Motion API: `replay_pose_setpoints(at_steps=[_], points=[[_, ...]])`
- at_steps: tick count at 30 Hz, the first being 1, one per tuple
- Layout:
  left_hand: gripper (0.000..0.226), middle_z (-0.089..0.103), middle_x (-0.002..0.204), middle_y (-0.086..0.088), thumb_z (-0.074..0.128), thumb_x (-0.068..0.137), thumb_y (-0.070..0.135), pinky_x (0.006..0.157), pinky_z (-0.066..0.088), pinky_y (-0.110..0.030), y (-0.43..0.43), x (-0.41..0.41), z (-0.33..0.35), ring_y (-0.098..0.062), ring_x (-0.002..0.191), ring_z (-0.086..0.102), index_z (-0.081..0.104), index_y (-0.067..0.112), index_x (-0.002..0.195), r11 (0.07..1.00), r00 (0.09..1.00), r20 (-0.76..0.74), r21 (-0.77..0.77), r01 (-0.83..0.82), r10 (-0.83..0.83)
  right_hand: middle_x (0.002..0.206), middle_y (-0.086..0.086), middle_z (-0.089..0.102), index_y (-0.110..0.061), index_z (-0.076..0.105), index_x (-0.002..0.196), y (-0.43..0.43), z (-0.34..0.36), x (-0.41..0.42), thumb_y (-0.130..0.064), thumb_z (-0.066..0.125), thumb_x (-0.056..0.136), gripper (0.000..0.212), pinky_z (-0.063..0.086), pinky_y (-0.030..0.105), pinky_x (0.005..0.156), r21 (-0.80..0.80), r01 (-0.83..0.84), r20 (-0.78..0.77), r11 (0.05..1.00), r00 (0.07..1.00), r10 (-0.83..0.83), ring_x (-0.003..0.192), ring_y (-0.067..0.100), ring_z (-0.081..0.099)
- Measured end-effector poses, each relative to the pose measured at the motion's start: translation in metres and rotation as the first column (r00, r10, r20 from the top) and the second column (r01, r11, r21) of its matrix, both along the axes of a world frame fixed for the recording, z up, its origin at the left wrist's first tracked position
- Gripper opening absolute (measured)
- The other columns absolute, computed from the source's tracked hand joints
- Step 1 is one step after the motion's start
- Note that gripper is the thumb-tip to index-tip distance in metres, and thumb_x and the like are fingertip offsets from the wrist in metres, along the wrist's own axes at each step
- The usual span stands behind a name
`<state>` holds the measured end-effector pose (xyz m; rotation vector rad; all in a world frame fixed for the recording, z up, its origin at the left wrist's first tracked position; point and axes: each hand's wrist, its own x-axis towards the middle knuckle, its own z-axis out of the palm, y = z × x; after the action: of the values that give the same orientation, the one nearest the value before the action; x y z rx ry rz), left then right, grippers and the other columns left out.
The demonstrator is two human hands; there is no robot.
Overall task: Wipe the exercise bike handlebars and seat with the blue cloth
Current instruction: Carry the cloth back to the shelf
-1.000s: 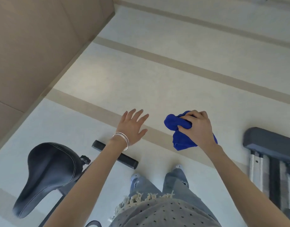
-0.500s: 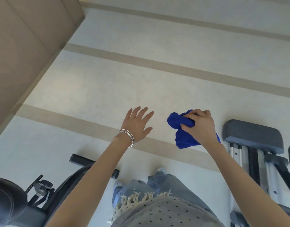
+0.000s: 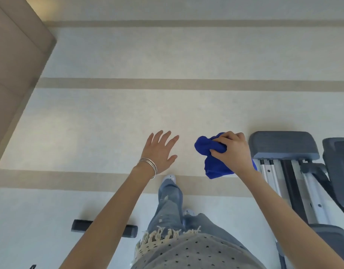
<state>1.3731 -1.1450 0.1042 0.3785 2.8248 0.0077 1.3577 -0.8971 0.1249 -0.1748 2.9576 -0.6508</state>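
Cloth (image 3: 205,148) half hidden — right hand (image 3: 233,153) grips it.

Striped floor (image 3: 167,117) meets beige wall (image 3: 12,65) at left.

- Floor (image 3: 167,117): pale, lightly mottled, crossed from left to right by three tan bands (image 3: 186,84).
- Black bar (image 3: 104,228): lies flat at lower left, its middle hidden by a forearm.
- Grey machine base (image 3: 283,146): stands at right, with a rounded end cap and silver rails (image 3: 272,177) running toward the viewer.
- Pale shoes (image 3: 170,177): one on the nearest tan band, the other just behind it.
- Beige panel (image 3: 15,74): meets the floor along the left edge.
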Motion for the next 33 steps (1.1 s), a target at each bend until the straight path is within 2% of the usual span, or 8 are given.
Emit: replay_pose_setpoints(at_steps=[9,15,21,26,28,33], points=[[0.064,0.010,0.159,0.000,0.034,0.094,0.050,0.118,0.004,-0.043,-0.027,-0.119,-0.001,-0.027,0.146,0.006,0.007,0.030,0.149,0.996,0.996,0.010,0.013,0.084,-0.084,0.103,-0.003,0.064,-0.024,0.071,0.097,-0.026,0.006,-0.097,-0.029,0.070,0.076,0.022,0.044,0.042,0.080,-0.009,0.104,-0.048,0.995,0.993,-0.104,0.099,0.029,0.045],[0.064,0.012,0.158,0.000,0.035,0.094,0.050,0.119,0.004,-0.043,-0.046,-0.191,0.001,-0.027,0.146,0.006,0.008,0.030,0.149,0.987,0.987,0.005,0.003,0.158,-0.158,0.090,0.001,0.067,-0.020,0.073,0.086,-0.045,0.004,-0.145,-0.026,0.071,0.072,0.015,0.043,0.040,0.072,0.139,0.102,-0.154,0.985,0.985,-0.080,0.091,0.036,0.048],[0.064,0.014,0.158,0.000,0.035,0.094,0.051,0.119,0.005,-0.044,-0.043,-0.237,-0.003,-0.027,0.146,0.006,0.009,0.030,0.149,0.977,0.977,0.028,0.015,0.211,-0.212,0.098,-0.002,0.065,-0.022,0.071,0.092,-0.042,0.000,-0.183,-0.033,0.067,0.076,0.019,0.039,0.038,0.076,0.159,0.163,-0.105,0.974,0.984,-0.147,0.096,0.032,0.047],[0.064,0.014,0.158,-0.001,0.035,0.094,0.050,0.119,0.006,-0.044,-0.033,-0.274,-0.012,-0.028,0.146,0.006,0.009,0.030,0.149,0.973,0.972,0.050,0.027,0.229,-0.231,0.097,0.000,0.065,-0.020,0.071,0.090,-0.035,-0.006,-0.219,-0.026,0.073,0.070,0.021,0.037,0.035,0.073,0.067,0.227,-0.105,0.972,0.970,-0.219,0.093,0.033,0.047],[0.064,0.014,0.158,-0.001,0.035,0.094,0.050,0.119,0.006,-0.044,-0.025,-0.290,-0.015,-0.028,0.146,0.006,0.009,0.030,0.149,0.974,0.972,0.061,0.025,0.227,-0.228,0.098,0.001,0.064,-0.020,0.071,0.090,-0.028,-0.009,-0.235,-0.025,0.075,0.069,0.023,0.041,0.039,0.075,0.017,0.244,-0.085,0.970,0.967,-0.242,0.094,0.034,0.046],[0.064,0.014,0.158,0.000,0.034,0.094,0.050,0.119,0.006,-0.044,0.001,-0.336,-0.018,-0.027,0.146,0.006,0.009,0.030,0.149,0.976,0.973,0.065,0.015,0.219,-0.220,0.097,0.002,0.062,-0.018,0.071,0.086,0.000,-0.015,-0.282,-0.034,0.082,0.065,0.028,0.044,0.045,0.075,0.001,0.252,-0.088,0.968,0.964,-0.251,0.099,0.035,0.044]])
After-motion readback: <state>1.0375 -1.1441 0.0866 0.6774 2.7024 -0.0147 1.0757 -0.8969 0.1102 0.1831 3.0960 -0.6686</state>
